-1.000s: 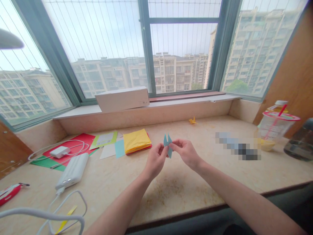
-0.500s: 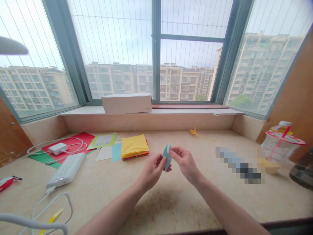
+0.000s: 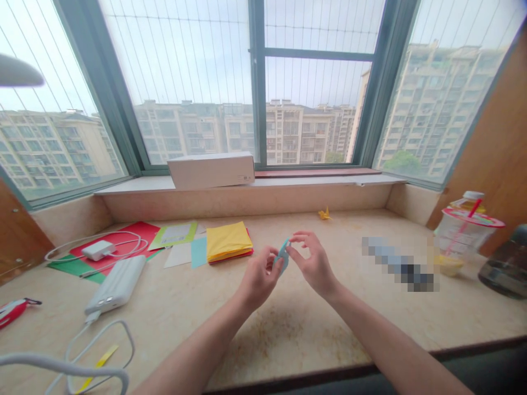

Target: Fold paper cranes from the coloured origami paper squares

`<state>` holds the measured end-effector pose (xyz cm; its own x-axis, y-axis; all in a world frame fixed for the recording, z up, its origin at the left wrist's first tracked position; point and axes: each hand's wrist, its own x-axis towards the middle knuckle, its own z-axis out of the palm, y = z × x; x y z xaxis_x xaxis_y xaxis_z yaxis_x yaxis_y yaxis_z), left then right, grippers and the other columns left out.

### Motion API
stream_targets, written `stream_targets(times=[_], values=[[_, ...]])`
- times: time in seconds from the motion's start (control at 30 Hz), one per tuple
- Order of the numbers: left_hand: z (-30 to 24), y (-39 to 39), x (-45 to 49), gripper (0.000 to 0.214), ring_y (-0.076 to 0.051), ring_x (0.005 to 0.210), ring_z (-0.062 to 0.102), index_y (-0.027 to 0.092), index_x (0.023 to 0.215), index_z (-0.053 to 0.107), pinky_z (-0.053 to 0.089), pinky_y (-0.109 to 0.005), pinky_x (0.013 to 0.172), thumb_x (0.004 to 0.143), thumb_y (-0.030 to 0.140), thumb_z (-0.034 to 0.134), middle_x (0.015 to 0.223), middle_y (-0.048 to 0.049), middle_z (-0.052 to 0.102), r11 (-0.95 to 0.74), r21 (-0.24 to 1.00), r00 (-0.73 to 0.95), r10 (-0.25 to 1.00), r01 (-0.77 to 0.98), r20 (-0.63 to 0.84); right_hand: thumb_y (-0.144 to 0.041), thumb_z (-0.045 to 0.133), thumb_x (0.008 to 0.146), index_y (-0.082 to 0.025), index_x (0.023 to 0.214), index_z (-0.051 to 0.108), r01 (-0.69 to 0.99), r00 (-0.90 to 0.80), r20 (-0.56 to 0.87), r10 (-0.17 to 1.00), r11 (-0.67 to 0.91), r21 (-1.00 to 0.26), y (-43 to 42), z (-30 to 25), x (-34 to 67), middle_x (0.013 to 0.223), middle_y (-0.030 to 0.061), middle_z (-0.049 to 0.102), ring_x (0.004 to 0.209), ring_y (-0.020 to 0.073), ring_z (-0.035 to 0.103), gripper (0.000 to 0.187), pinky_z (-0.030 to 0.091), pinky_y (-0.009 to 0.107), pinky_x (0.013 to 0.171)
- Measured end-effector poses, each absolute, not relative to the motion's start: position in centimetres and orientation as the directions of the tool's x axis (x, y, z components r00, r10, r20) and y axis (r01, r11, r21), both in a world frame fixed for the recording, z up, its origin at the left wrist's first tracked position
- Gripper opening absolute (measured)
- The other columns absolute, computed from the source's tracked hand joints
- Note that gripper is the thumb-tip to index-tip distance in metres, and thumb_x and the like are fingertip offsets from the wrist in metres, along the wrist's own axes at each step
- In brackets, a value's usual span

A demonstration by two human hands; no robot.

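Note:
A small piece of folded light-blue paper (image 3: 283, 255) is held up above the counter, tilted, with its narrow end pointing up. My left hand (image 3: 263, 274) grips its lower part between thumb and fingers and covers some of it. My right hand (image 3: 313, 264) has its thumb and index finger closed at the paper's upper tip, with the other fingers curled above. Beyond the hands, a small yellow folded paper crane (image 3: 324, 214) stands on the counter. To the left lies a stack of yellow paper (image 3: 229, 241) with red sheets under it.
Red paper (image 3: 123, 233), a white charger (image 3: 99, 250) with its cable and a white power bank (image 3: 116, 285) lie left. At right are a blurred-out object (image 3: 395, 260), a plastic cup with straw (image 3: 463, 236) and a dark container (image 3: 506, 269). A white box (image 3: 212, 171) rests on the sill.
The blue paper has turned, so its two separate points now look like one narrow tip. My right thumb and index finger have come to that tip. The view has shifted slightly.

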<state>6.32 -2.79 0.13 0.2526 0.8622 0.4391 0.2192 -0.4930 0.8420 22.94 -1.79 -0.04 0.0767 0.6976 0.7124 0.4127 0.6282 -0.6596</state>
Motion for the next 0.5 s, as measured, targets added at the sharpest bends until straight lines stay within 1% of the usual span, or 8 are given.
stream_targets(times=[0.07,0.17,0.23,0.3,0.4,0.5], values=[[0.07,-2.74,6.21,0.019,-0.018,0.067,0.067,0.02,0.088,0.06,0.045,-0.022,0.054,0.088,0.039,0.059,0.076,-0.0042,0.072,-0.532,0.802,0.254,0.844,0.274,0.473,-0.033,0.066,0.085,-0.023,0.098,0.067,0.408,0.066,0.708,0.703,0.629,-0.662,-1.87,-0.12,22.89,0.11,0.0089,0.061,0.105,0.025,0.058,0.017,0.047,0.038,0.083],[0.12,-2.7,6.05,0.016,-0.019,0.074,0.069,0.021,0.09,0.063,0.047,-0.023,0.059,0.088,0.037,0.059,0.085,-0.0055,0.073,-0.568,0.763,0.269,0.822,0.31,0.503,-0.034,0.066,0.085,-0.024,0.099,0.068,0.4,0.058,0.708,0.704,0.634,-0.662,-1.91,-0.29,22.82,0.11,0.0093,0.061,0.105,0.0251,0.058,0.017,0.048,0.038,0.082],[0.19,-2.71,6.04,0.016,-0.02,0.078,0.069,0.021,0.091,0.063,0.05,-0.024,0.064,0.088,0.036,0.059,0.087,-0.0058,0.074,-0.573,0.759,0.271,0.818,0.308,0.508,-0.034,0.066,0.085,-0.024,0.1,0.069,0.404,0.058,0.71,0.702,0.634,-0.66,-1.85,-0.39,22.84,0.11,0.0094,0.061,0.105,0.025,0.058,0.018,0.048,0.038,0.082],[0.26,-2.74,6.09,0.016,-0.02,0.079,0.07,0.021,0.094,0.062,0.051,-0.025,0.067,0.088,0.036,0.058,0.088,-0.0061,0.074,-0.553,0.787,0.253,0.831,0.273,0.496,-0.034,0.066,0.086,-0.023,0.1,0.069,0.409,0.062,0.714,0.697,0.635,-0.655,-1.74,-0.45,22.9,0.11,0.0093,0.062,0.104,0.0248,0.059,0.019,0.049,0.038,0.082],[0.28,-2.75,6.17,0.022,-0.019,0.079,0.07,0.02,0.107,0.057,0.052,-0.026,0.068,0.091,0.034,0.056,0.089,-0.006,0.074,-0.527,0.821,0.247,0.844,0.221,0.475,-0.035,0.065,0.086,-0.022,0.1,0.07,0.409,0.077,0.716,0.694,0.633,-0.658,-1.62,-0.46,23.0,0.109,0.0094,0.062,0.103,0.0249,0.06,0.02,0.05,0.038,0.08],[0.13,-2.68,6.16,0.03,-0.018,0.076,0.069,0.021,0.119,0.053,0.052,-0.028,0.071,0.092,0.033,0.053,0.085,-0.0039,0.073,-0.546,0.805,0.284,0.83,0.232,0.48,-0.036,0.065,0.086,-0.022,0.101,0.07,0.399,0.076,0.709,0.701,0.63,-0.666,-1.68,-0.34,22.99,0.109,0.0095,0.062,0.099,0.024,0.061,0.021,0.051,0.037,0.079]])
